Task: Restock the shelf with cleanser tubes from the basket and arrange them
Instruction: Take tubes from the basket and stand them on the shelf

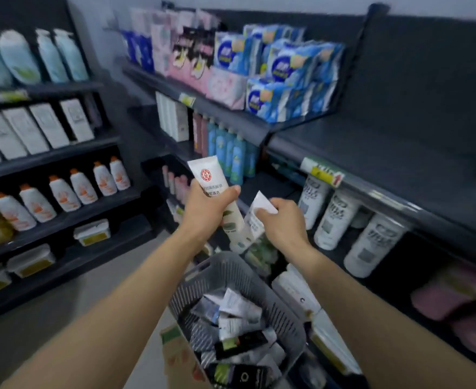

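- Far to the left of both my grips, a dark rack [71, 214] carries a row of white orange-capped bottles [62, 195], with white boxes [34, 130] one level above them.
- My left hand [206, 209] is clamped on a white cleanser tube [208, 175], with fingers and thumb curled round its middle. The flat crimped end, with a round red mark, stands above the fist. The rest of the tube slants down and to the right below it.
- Just behind the top of that tube, tall blue bottles [231, 155] stand in a row on a shelf level.
- My right hand [284, 223], just to the right of the left one, pinches a second cleanser tube [255, 224] near its crimped end. The body hangs down and to the left from the fingers, close beside the lower part of the first tube. I cannot tell whether the two touch.
- Straight below both grips sits a grey slotted basket [203, 287], holding a loose heap of tubes [231, 318] in white, grey and black. A cardboard box [175, 352] shows at its lower left side.
- To the right of my right hand, white cylindrical bottles [337, 217] lean in a row under the front edge of a dark shelf [371, 158], which carries a yellow-green price tag [322, 172].
- High above the right grip, blue packs [287, 68] are stacked on an upper level.
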The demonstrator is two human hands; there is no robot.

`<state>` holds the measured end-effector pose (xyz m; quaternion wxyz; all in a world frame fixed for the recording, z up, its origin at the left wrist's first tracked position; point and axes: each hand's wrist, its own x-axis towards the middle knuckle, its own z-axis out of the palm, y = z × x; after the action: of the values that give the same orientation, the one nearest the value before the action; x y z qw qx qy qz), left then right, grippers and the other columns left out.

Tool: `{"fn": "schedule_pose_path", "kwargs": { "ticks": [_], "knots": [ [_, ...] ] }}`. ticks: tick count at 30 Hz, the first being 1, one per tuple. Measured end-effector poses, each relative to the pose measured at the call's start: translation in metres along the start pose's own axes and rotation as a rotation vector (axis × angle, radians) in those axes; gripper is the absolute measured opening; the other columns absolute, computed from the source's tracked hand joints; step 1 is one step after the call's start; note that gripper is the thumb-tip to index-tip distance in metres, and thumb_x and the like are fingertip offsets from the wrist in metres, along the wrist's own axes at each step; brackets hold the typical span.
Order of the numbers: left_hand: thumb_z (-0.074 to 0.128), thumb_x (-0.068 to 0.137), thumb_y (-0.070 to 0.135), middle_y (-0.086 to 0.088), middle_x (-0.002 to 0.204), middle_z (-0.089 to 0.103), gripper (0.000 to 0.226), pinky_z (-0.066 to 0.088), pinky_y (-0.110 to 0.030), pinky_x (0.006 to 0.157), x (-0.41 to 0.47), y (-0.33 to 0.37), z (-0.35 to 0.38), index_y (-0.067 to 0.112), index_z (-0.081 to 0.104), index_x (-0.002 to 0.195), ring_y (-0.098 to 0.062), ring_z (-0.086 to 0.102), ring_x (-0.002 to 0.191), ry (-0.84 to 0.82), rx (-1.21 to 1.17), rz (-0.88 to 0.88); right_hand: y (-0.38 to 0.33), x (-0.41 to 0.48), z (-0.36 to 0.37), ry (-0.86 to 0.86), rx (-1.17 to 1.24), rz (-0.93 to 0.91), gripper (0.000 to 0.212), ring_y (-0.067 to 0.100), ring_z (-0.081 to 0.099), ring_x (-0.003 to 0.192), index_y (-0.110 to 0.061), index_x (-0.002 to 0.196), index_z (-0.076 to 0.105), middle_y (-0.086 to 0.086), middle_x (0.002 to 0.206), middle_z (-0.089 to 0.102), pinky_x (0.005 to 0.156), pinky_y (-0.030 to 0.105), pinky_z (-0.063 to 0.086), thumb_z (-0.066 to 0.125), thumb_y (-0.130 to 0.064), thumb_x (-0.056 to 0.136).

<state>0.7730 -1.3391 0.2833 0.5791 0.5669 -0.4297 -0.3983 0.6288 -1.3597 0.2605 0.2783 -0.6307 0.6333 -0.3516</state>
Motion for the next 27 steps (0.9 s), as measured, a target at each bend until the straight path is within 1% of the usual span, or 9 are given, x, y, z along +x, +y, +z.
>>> {"fn": "schedule_pose_path", "kwargs": {
  "ticks": [4, 9, 11, 13, 14, 17, 19, 23, 27],
  "knots": [
    [0.072, 0.078, 0.028, -0.002, 0.094, 0.061, 0.039, 0.049, -0.029, 0.061, -0.013, 0.072, 0.054, 0.017, 0.045, 0.104, -0.015, 0.062, 0.081, -0.093, -0.044, 0.155, -0.037, -0.014, -0.105, 0.295, 0.000, -0.146, 0.019, 0.032, 0.059, 0.079, -0.007, 0.079, 0.060, 0.011, 0.081, 0.064, 0.069, 0.040, 0.047, 0.054, -0.022, 0.090],
    [0.074, 0.078, 0.019, 0.000, 0.083, 0.060, 0.034, 0.052, -0.018, 0.049, -0.047, 0.133, 0.139, 0.016, 0.045, 0.095, -0.007, 0.062, 0.069, -0.353, -0.149, 0.291, -0.045, -0.035, -0.228, 0.678, 0.006, -0.159, 0.024, 0.020, 0.048, 0.064, -0.011, 0.065, 0.050, -0.004, 0.059, 0.050, 0.059, 0.033, 0.037, 0.056, -0.024, 0.085],
    [0.075, 0.078, 0.018, -0.004, 0.089, 0.063, 0.035, 0.058, -0.027, 0.059, -0.059, 0.144, 0.174, 0.012, 0.047, 0.099, -0.011, 0.066, 0.078, -0.458, -0.142, 0.308, -0.037, -0.044, -0.271, 0.780, 0.013, -0.130, 0.023, 0.018, 0.049, 0.062, -0.009, 0.066, 0.054, -0.002, 0.062, 0.053, 0.057, 0.030, 0.038, 0.058, -0.024, 0.084],
    [0.075, 0.077, 0.017, -0.012, 0.099, 0.064, 0.045, 0.059, -0.039, 0.070, -0.071, 0.150, 0.209, 0.004, 0.046, 0.109, -0.022, 0.066, 0.089, -0.550, -0.129, 0.301, -0.023, -0.053, -0.310, 0.858, -0.011, -0.097, 0.021, 0.021, 0.053, 0.067, -0.006, 0.073, 0.060, 0.002, 0.068, 0.059, 0.062, 0.032, 0.041, 0.059, -0.024, 0.082],
    [0.075, 0.077, 0.016, -0.014, 0.101, 0.064, 0.048, 0.059, -0.040, 0.071, -0.075, 0.153, 0.226, 0.001, 0.046, 0.113, -0.024, 0.065, 0.090, -0.590, -0.132, 0.291, -0.016, -0.057, -0.327, 0.888, -0.027, -0.082, 0.020, 0.023, 0.055, 0.068, -0.005, 0.075, 0.061, 0.002, 0.070, 0.061, 0.064, 0.033, 0.043, 0.060, -0.024, 0.082],
    [0.076, 0.076, 0.011, -0.005, 0.096, 0.066, 0.045, 0.058, -0.030, 0.061, -0.086, 0.155, 0.277, 0.008, 0.046, 0.110, -0.018, 0.066, 0.085, -0.691, -0.132, 0.258, 0.011, -0.068, -0.372, 0.948, -0.080, -0.050, 0.021, 0.029, 0.061, 0.074, -0.001, 0.080, 0.064, 0.009, 0.075, 0.068, 0.066, 0.038, 0.048, 0.062, -0.022, 0.080],
    [0.077, 0.075, 0.010, -0.002, 0.095, 0.068, 0.042, 0.057, -0.029, 0.059, -0.091, 0.154, 0.308, 0.012, 0.049, 0.106, -0.018, 0.068, 0.085, -0.733, -0.108, 0.253, 0.028, -0.071, -0.395, 0.956, -0.114, -0.021, 0.021, 0.029, 0.063, 0.075, -0.001, 0.080, 0.064, 0.012, 0.077, 0.069, 0.067, 0.038, 0.050, 0.062, -0.022, 0.079],
    [0.080, 0.070, 0.012, -0.005, 0.102, 0.070, 0.046, 0.060, -0.035, 0.068, -0.089, 0.147, 0.355, 0.012, 0.055, 0.108, -0.022, 0.069, 0.091, -0.742, -0.030, 0.229, 0.056, -0.061, -0.427, 0.889, -0.164, -0.001, 0.016, 0.024, 0.065, 0.076, -0.008, 0.080, 0.066, 0.005, 0.078, 0.070, 0.070, 0.038, 0.052, 0.063, -0.024, 0.081],
    [0.081, 0.070, 0.012, -0.002, 0.102, 0.070, 0.046, 0.058, -0.040, 0.078, -0.074, 0.138, 0.382, 0.013, 0.056, 0.109, -0.020, 0.069, 0.091, -0.673, 0.029, 0.220, 0.074, -0.031, -0.437, 0.771, -0.207, -0.025, 0.012, 0.019, 0.065, 0.075, -0.015, 0.083, 0.065, 0.001, 0.079, 0.069, 0.065, 0.030, 0.050, 0.062, -0.026, 0.085]
  ]
}}
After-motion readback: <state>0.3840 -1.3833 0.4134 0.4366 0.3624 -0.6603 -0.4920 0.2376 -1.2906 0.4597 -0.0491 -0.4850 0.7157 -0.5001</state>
